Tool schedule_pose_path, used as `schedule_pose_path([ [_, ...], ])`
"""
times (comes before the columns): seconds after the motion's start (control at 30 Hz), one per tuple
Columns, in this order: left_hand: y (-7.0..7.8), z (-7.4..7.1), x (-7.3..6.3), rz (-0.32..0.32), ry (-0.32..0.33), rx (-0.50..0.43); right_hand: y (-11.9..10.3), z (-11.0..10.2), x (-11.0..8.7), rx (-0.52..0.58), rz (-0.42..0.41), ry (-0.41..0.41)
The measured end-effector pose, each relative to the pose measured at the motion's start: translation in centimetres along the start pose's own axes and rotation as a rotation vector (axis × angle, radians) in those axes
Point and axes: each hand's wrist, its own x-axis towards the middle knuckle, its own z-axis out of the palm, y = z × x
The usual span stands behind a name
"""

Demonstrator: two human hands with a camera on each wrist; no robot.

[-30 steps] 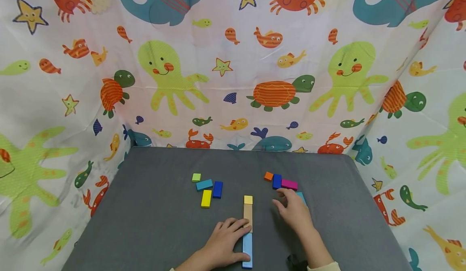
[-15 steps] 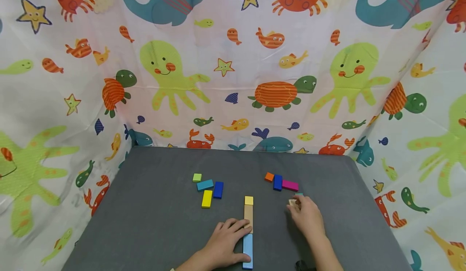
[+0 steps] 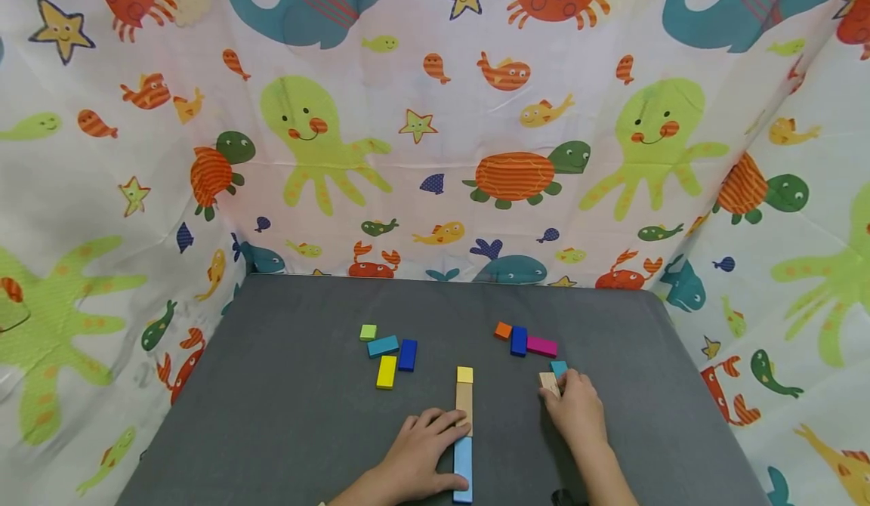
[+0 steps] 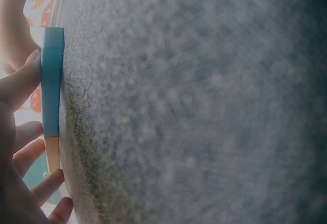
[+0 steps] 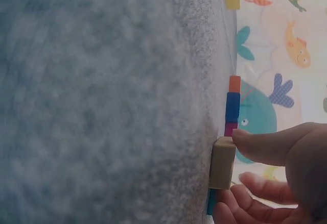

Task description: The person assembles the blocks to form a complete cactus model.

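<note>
Change over the last second: the right hand point(image 3: 578, 411), which hovered with thumb and fingers parted beside the far-right blocks, has settled on the plain wood block point(image 3: 548, 383). The right wrist view shows the thumb at one end of it and fingertips by the other, a narrow pinch. Whether the block bears weight on the worktop point(image 3: 306, 393) or is slightly raised, cannot tell. Compared with half a second ago, more of the teal block point(image 3: 559, 368) just beside it shows past the fingers. Beyond it lie the magenta block point(image 3: 541, 347), dark blue block point(image 3: 519, 341) and orange cube point(image 3: 502, 330).

Left hand point(image 3: 430, 449): unchanged, fingers spread, gripping nothing firmly as far as I can judge. The thumb touches the light blue block point(image 3: 463, 468); fingertips rest on the tan block point(image 3: 464, 415) (the pale yellow cube point(image 3: 465, 374) at its far end is untouched). These three form a straight row, apparently end to end.

Meaning for the work, as judged: reaching has given way to holding on the right, while the left hand steadies the row.
</note>
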Motion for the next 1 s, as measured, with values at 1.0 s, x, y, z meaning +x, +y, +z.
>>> schedule_pose_path([
  [1.0, 0.2, -0.1, 0.0, -0.021, -0.024, -0.021, -2.0, 0.0, -0.7, -0.026, -0.209, -0.025],
])
